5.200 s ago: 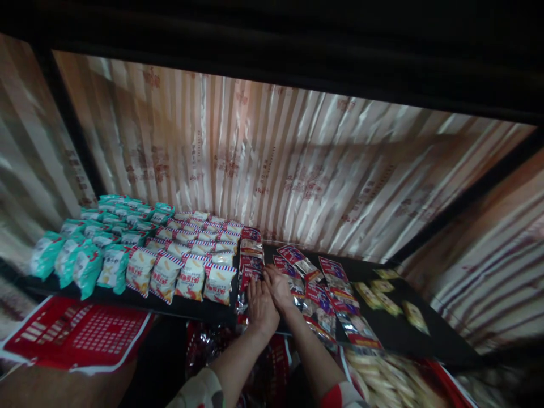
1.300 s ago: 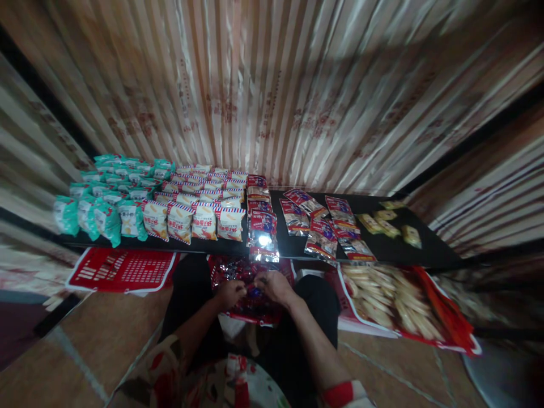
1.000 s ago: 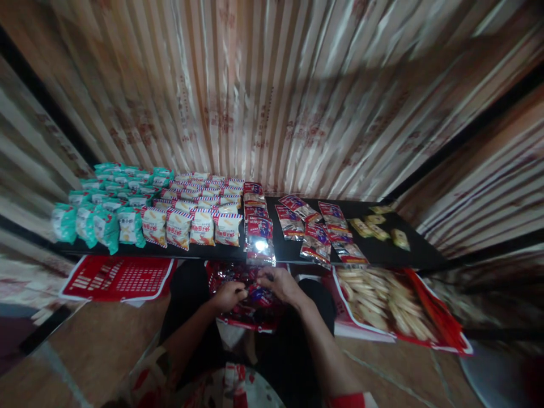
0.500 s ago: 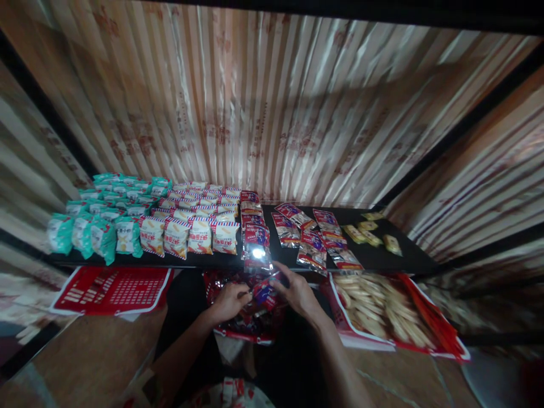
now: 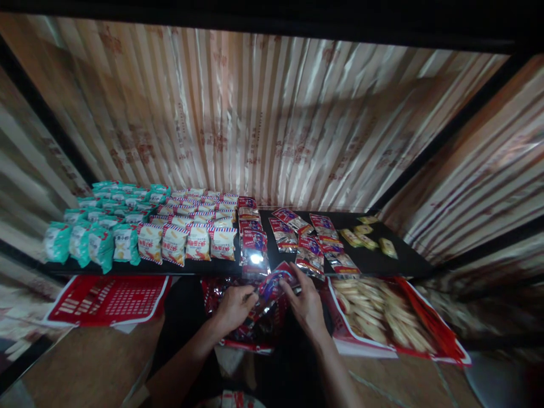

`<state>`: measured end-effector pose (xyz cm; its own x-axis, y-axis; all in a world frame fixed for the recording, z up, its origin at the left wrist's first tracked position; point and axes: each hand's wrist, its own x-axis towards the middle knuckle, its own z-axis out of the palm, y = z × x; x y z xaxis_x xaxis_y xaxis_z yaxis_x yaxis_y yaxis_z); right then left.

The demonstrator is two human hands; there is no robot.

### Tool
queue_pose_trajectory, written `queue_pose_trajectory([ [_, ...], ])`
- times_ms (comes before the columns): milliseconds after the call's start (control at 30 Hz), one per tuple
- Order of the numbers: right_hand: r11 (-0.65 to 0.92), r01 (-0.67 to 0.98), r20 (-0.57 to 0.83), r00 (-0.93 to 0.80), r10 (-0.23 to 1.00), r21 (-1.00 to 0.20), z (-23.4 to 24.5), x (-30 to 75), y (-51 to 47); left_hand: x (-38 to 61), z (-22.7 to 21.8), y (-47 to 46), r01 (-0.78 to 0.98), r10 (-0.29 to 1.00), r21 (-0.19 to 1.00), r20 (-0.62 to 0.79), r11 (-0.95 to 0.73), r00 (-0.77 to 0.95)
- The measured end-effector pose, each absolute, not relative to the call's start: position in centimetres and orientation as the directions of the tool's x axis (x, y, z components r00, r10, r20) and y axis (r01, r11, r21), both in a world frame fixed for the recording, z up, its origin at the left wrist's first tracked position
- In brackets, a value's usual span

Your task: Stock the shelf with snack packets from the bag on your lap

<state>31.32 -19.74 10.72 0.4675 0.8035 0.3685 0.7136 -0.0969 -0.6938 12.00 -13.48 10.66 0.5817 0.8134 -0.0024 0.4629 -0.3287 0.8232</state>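
Observation:
Between my two hands is a red and purple foil snack packet (image 5: 272, 286), tilted above a red basket (image 5: 249, 344) full of similar packets. My left hand (image 5: 236, 306) pinches the packet's lower left end with thumb and fingers. At its upper right edge, my right hand (image 5: 302, 292) grips it between thumb and fingers. Just beyond, on the black shelf (image 5: 272, 260), a column of the same flat packets (image 5: 254, 249) lies at the middle. More of them (image 5: 310, 252) are spread loosely to the right.
Teal snack bags (image 5: 102, 246) and white striped snack bags (image 5: 198, 241) stand in rows on the shelf's left. Small yellow packets (image 5: 361, 238) lie at its right. Below are a red basket (image 5: 113, 300) at left and a basket of pale packs (image 5: 378, 317) at right. Striped curtain (image 5: 238, 124) hangs behind.
The packet has risen out of the basket and turned more face up between my hands. My right hand has shifted slightly right and down. The view has tilted up a little.

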Motion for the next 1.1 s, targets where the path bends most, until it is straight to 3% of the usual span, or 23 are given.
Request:
queue_pose_trajectory([
  [167,-0.198,0.742,0.479,0.587,0.652,-0.641,10.4,31.3,-19.9,13.0,11.9,-14.2,0.451,0.799,0.805,0.048,-0.386,0.599],
  [367,-0.256,0.624,0.407,0.715,0.568,-0.738,10.2,30.7,-20.4,14.2,12.7,-14.9,0.408,0.774,0.777,0.155,-0.479,0.614],
  [467,-0.249,0.461,0.257,0.782,0.568,-0.852,10.7,30.0,-20.6,14.9,12.9,-15.1,0.352,0.749,0.79,0.194,-0.502,0.633],
  [567,-0.139,0.263,0.138,0.806,0.576,-0.955,11.2,29.3,-20.5,15.6,13.0,-15.3,0.329,0.74,0.799,0.202,-0.504,0.642],
  [700,-0.02,0.083,0.054,0.796,0.603,-0.996,11.4,29.1,-20.2,16.4,12.9,-15.4,0.361,0.735,0.78,0.179,-0.511,0.654],
  [933,-0.093,0.231,0.11,0.734,0.67,-0.968,10.5,29.6,-20.5,17.7,13.1,-15.5,0.396,0.731,0.737,0.191,-0.548,0.655],
  [1100,-0.142,0.14,-0.004,0.698,0.716,-0.98,10.9,29.3,-20.6,18.7,13.2,-15.5,0.422,0.73,0.707,0.195,-0.568,0.655],
])
